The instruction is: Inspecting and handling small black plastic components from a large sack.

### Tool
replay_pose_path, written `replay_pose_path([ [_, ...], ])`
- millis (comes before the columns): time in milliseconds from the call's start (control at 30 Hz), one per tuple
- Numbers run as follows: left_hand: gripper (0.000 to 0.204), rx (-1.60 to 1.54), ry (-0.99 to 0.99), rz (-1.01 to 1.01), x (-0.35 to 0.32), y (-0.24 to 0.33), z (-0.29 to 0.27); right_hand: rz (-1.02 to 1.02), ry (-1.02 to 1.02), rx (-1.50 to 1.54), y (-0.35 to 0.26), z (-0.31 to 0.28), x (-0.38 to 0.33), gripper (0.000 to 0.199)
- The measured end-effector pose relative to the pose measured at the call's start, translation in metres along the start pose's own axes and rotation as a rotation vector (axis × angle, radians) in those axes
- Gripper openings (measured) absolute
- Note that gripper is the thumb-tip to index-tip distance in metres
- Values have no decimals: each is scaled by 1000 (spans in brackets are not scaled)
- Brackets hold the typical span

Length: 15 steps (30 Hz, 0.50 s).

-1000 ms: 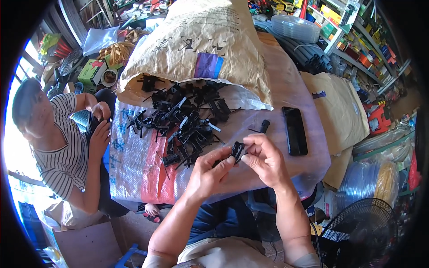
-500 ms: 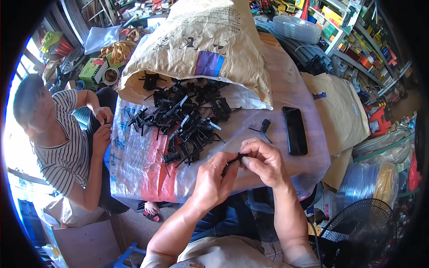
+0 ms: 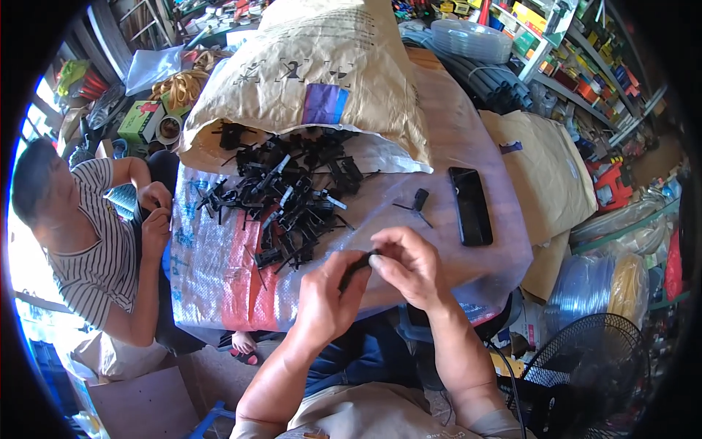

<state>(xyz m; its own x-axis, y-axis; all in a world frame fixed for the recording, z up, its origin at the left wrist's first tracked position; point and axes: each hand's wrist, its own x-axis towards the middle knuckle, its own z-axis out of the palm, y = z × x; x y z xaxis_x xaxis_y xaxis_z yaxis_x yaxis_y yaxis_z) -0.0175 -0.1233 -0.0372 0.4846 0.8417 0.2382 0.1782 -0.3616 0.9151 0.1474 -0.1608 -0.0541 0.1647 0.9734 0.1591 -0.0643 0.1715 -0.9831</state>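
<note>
A small black plastic part (image 3: 355, 271) is gripped in my left hand (image 3: 327, 296), whose fingers close round it. My right hand (image 3: 409, 269) meets its upper end, thumb and forefinger curled at the tip; whether they pinch it is hard to see. Both hands are above the near side of the table. Beyond them a heap of black plastic parts (image 3: 292, 194) with thin prongs and some pale strips spills from the mouth of a large brown paper sack (image 3: 314, 95). One single black part with thin legs (image 3: 420, 200) lies apart, to the right of the heap.
A black phone (image 3: 472, 208) lies at the right on the plastic-covered table (image 3: 453, 274). At the left, a person in a striped shirt (image 3: 95, 197) works with hands by the table edge. A black fan (image 3: 589, 366) stands at lower right, beside coiled clear tubing (image 3: 581, 285).
The whole view has shifted slightly, so the table sits further left. My right fingers have loosened a little and straightened at the part. My left hand still holds it.
</note>
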Motion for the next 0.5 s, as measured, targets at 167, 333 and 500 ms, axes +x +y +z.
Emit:
replay_pose_path([
  [167, 26, -1015, -45, -529, 8, -11, -15, -90, -247, -290, -23, -19, -11, 17],
  [333, 26, -1180, -60, -578, 5, -12, -10, -168, -249, -366, -24, -7, -10, 13],
  [500, 28, -632, -165, -399, -2, -9, -7, -4, -42, -325, -26, -6, -8, 11],
])
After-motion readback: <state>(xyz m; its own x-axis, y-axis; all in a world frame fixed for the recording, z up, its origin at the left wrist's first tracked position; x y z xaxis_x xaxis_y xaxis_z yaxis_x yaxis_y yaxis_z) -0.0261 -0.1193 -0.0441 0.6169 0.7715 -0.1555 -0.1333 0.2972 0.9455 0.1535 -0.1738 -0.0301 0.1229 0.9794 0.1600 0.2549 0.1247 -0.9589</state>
